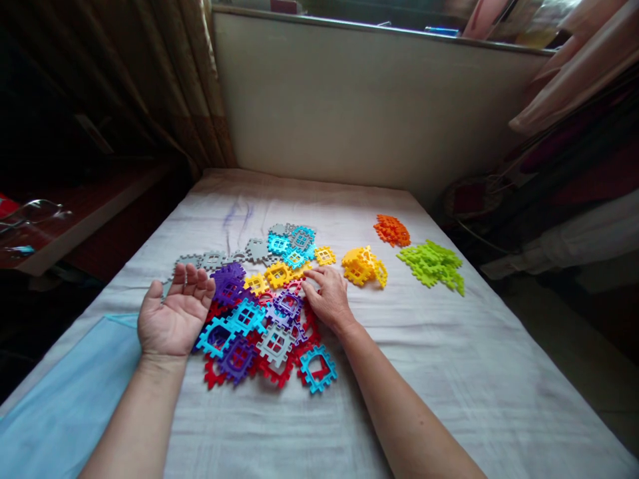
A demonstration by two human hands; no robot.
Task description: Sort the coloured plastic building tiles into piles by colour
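Observation:
Interlocking plastic tile pieces, square with toothed edges, lie in a mixed heap in front of me. Red pieces (214, 376), purple pieces (237, 359), blue pieces (318, 369) and a grey window piece (275, 344) overlap there. My left hand (174, 316) is open at the heap's left side, palm up, fingers slightly curled, holding nothing. At the heap's upper right, my right hand (327, 296) reaches palm down, its fingertips at a row of yellow pieces (278, 274). Its thumb and forefinger are apart; no piece shows clearly between them.
Separate piles of yellow pieces (362, 266), green pieces (433, 265) and orange pieces (392, 230) lie to the right. Grey pieces (258, 249) and light-blue pieces (295, 258) lie beyond the heap. A blue cloth (74, 379) covers the bed's left edge; a wall (374, 100) stands behind.

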